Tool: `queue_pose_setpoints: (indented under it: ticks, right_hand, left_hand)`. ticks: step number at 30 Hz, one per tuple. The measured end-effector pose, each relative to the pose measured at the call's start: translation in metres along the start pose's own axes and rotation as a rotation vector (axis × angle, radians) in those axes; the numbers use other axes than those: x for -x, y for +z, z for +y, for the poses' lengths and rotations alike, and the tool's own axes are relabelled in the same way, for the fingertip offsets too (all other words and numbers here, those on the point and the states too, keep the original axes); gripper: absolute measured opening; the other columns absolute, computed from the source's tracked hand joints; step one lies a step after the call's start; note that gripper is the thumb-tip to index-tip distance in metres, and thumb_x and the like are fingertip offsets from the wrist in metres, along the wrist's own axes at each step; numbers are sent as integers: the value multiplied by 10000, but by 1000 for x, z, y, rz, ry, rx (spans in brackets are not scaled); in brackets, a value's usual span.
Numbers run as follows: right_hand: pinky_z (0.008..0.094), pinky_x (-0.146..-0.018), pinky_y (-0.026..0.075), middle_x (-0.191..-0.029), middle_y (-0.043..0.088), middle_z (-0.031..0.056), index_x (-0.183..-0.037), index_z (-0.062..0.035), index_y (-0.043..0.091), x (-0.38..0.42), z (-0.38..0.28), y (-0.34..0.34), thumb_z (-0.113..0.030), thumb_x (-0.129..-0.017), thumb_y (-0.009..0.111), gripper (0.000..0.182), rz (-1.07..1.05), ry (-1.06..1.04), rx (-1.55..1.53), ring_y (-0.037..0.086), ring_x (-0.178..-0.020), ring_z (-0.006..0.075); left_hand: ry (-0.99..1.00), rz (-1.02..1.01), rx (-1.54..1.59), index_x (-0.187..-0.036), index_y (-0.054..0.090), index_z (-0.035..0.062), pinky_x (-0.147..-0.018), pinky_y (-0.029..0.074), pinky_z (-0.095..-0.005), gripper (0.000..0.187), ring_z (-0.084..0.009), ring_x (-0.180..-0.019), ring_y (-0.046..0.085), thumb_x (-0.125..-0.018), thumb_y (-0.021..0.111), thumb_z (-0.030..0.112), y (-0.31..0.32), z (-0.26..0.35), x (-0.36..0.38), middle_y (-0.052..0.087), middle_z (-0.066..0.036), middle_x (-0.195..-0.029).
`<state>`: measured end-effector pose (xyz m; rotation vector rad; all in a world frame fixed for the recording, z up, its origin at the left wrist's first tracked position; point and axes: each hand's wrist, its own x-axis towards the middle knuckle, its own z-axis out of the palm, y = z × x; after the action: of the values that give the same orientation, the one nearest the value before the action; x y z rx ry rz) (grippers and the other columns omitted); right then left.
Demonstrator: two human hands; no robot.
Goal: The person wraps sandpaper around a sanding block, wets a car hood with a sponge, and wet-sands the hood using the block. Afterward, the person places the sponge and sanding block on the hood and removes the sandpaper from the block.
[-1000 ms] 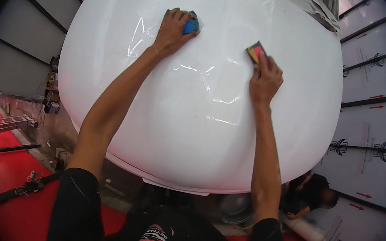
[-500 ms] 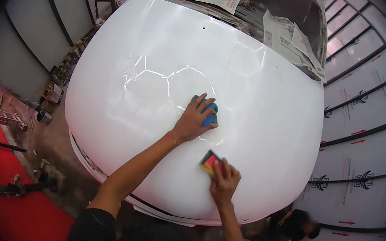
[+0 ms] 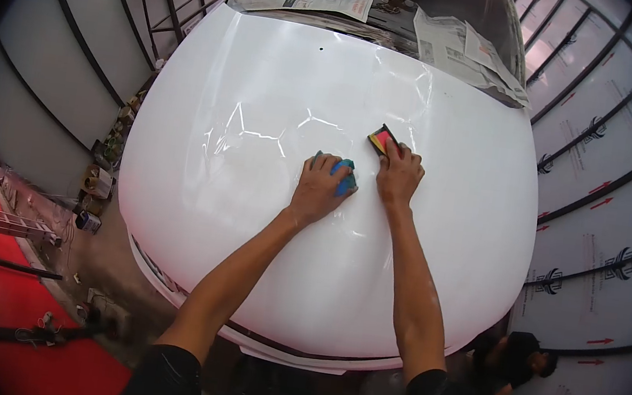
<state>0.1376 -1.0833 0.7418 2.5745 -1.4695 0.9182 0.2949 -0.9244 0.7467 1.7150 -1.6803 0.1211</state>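
A glossy white car hood (image 3: 462,231) fills the middle of the view, with bright reflections on it. Near its centre, my left hand (image 3: 318,190) is closed around a blue and green sponge or cloth (image 3: 346,181), pressed to the surface. Farther up and to the right, my right hand (image 3: 400,178) grips a small sanding block (image 3: 379,139) in black, yellow and pink. The block lies against the hood, its far end uncovered; my fingers hide the near end.
Newspaper sheets (image 3: 460,49) cover the windshield base. Cans and boxes (image 3: 97,181) line the floor at left, near a metal ladder (image 3: 5,221) on red flooring. At lower right a person in dark clothing (image 3: 512,364) crouches by the panelled wall (image 3: 589,223).
My right hand has slid the sanding block up the hood, away from me, past the left hand. The left hand stays at about the same spot with the sponge. The view has shifted slightly.
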Motion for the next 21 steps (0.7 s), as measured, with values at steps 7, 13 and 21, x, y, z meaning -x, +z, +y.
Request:
queue_pose_setpoints:
  ticks: [7,13,21]
  right_hand:
    - [557,-1174,401,-1560,606,172,-1544,-186,686,287,-78,-106,-136,-914,813,644,-79,-26,-95,553,-1343,383]
    - [577,-1183,409,-1551,636,150,-1483,-215,738,293,-90,-117,-157,-915,823,578,-142,-243,-24,578,-1334,347]
    - [562,-1089,505,-1461,675,75,-1498,-261,719,-81,-32,20,-257,-1025,755,475,-193,-24,74,608,-1322,332]
  left_hand:
    - [-163,42,185,-920,743,56,-844,532,-492,365,-330,-907,690,-1028,725,405,-5,37,-7,715,-123,-897]
    - [25,-181,181,-795,739,89,-805,584,-466,398,-323,-832,737,-1022,721,416,15,74,-12,752,-117,-797]
    - [-238,113,-347,-1319,684,94,-1124,498,-532,642,-390,-1370,564,-843,958,425,-121,-157,14,636,-162,-1409]
